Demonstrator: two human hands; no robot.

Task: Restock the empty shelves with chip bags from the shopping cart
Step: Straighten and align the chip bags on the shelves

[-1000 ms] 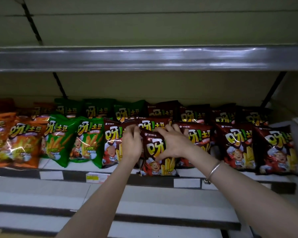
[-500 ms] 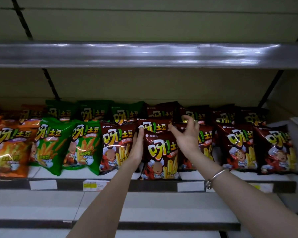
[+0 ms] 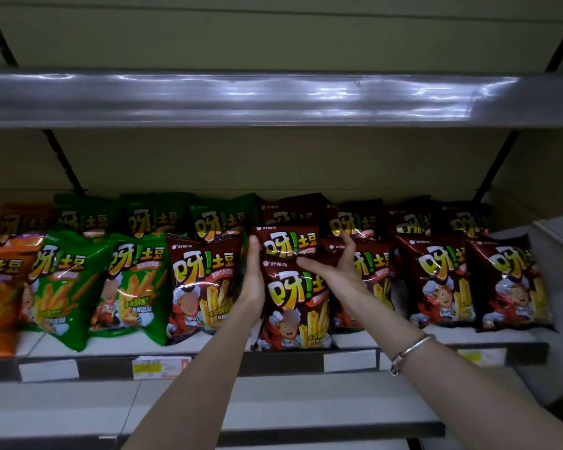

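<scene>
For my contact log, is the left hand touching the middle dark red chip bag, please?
Touching: the head view shows the left hand flat against the left edge of the dark red chip bag.

"呀!土豆" printed across the chip bags (image 3: 442, 280) on the shelf

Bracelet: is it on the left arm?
No, the bracelet is around the wrist behind the right hand.

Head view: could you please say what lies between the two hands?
Head view: a dark red foil chip bag stands between left hand and right hand.
</scene>
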